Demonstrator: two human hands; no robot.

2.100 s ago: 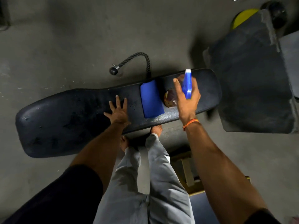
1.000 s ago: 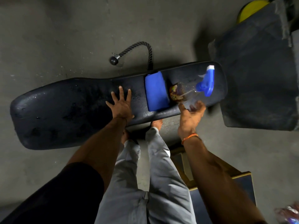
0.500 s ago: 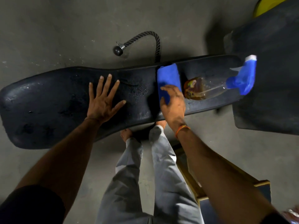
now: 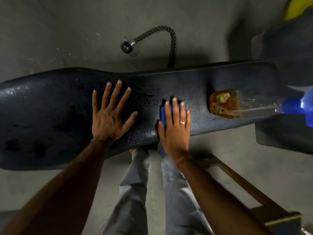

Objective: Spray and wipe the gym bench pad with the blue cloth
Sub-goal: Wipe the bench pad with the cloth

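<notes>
The pad (image 4: 50, 116) looks sprayed already: there is a wet sheen at its far left end and beads of liquid stand across the middle, so I'd judge the spraying done and the wiping barely begun, since those beads are undisturbed right up to the cloth. The left hand (image 4: 108, 117) lies palm down on the pad with fingers spread wide, holding nothing, apparently bracing. Just to its right the cloth (image 4: 162, 116) lies across the pad towards the near edge, one end seeming to hang over that edge. The right hand (image 4: 174, 128) is flat on top of it, fingers straight and close together, thumb along the cloth's left side, pressing rather than gripping. Further right the bottle (image 4: 237, 104) lies on its side on the pad, apart from both hands, its blue trigger head jutting past the pad's right end. Nearly the whole pad is left to wipe, as far as I can tell
</notes>
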